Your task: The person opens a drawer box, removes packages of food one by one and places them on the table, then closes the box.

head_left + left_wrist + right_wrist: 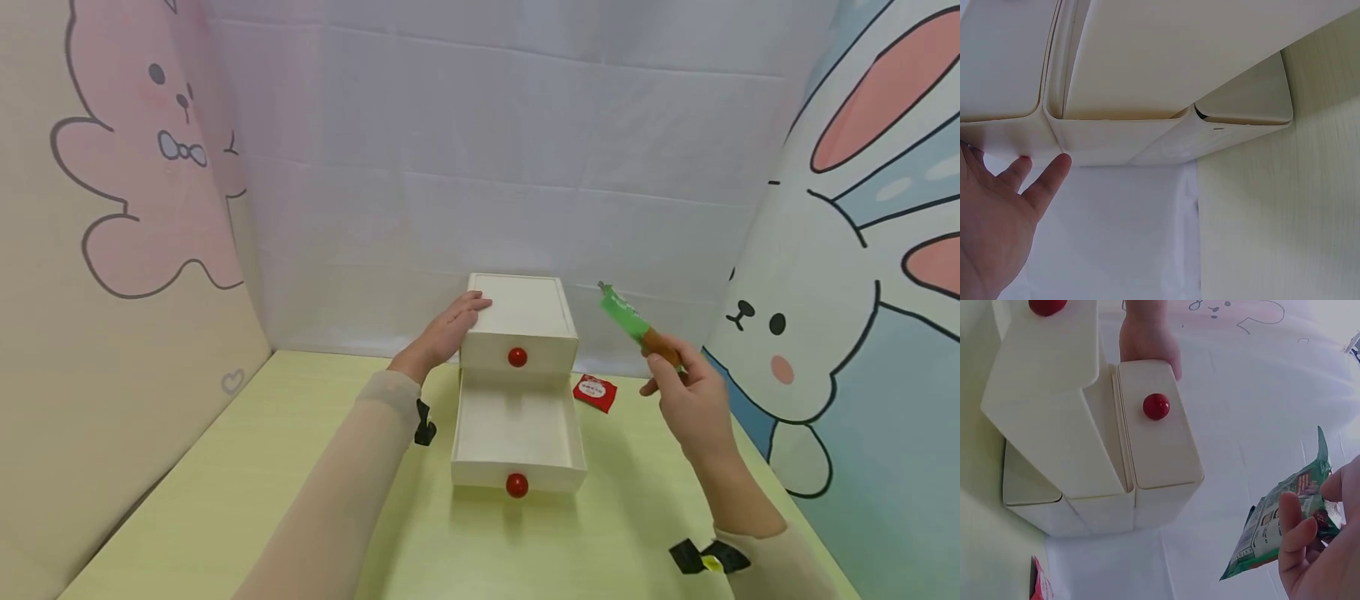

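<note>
A small white drawer cabinet [521, 307] stands upright against the back cloth. Its top drawer, with a red knob [517, 357], is closed, while the drawer below it [517, 425] is pulled out and shows its white floor. My left hand [442, 332] rests on the cabinet's upper left side, fingers extended; in the left wrist view its fingertips touch the side wall. Right of the cabinet, my right hand [693, 400] pinches a green and brown snack packet [1272, 515] between thumb and fingers, held up in the air.
A red packet [595, 392] with a white label lies on the pale table [322, 467], just right of the cabinet. White cloth [510, 150] closes off the back. Printed cartoon walls stand left and right, the rabbit wall [795, 367] close beyond my right hand.
</note>
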### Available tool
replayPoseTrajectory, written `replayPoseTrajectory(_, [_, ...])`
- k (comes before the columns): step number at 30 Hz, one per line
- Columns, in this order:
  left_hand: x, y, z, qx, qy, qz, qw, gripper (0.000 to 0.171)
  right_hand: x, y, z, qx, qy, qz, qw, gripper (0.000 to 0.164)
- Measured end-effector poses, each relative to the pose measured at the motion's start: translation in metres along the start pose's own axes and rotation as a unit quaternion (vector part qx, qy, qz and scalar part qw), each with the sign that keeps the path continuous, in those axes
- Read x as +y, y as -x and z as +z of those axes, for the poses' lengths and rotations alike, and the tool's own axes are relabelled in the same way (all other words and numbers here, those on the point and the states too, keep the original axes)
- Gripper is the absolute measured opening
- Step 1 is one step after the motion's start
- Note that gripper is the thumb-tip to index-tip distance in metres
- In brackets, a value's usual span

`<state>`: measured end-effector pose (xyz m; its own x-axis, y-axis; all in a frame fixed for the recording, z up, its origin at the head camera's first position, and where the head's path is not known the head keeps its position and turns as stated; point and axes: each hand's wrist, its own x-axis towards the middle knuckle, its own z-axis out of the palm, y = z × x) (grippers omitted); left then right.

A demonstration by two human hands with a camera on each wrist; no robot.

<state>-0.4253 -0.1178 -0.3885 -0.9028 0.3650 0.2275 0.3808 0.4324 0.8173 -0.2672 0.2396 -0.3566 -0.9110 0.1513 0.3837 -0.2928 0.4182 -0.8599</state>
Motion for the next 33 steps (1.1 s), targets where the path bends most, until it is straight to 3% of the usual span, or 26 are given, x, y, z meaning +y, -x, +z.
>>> replayPoseTrajectory(7, [0.0,0.001,0.001,0.001,0.002,-0.002,1.0,0.057,0.019,-0.011,-0.007,0.018,0.037,0.044,0.998,0.048])
replayPoseTrajectory(14, [-0.001,0.0,0.004,-0.001,0.001,0.0,1.0,0.057,0.057,-0.022,-0.017,-0.002,0.111,0.067,0.992,0.059])
replayPoseTrajectory(23, [-0.002,-0.002,0.005,0.0,0.006,-0.001,1.0,0.057,0.117,-0.037,-0.027,-0.042,0.191,0.113,0.974,0.072])
replayPoseTrajectory(33, [0.002,0.002,0.004,-0.002,0.006,0.001,1.0,0.057,0.168,-0.052,-0.031,-0.092,0.261,0.138,0.951,0.079])
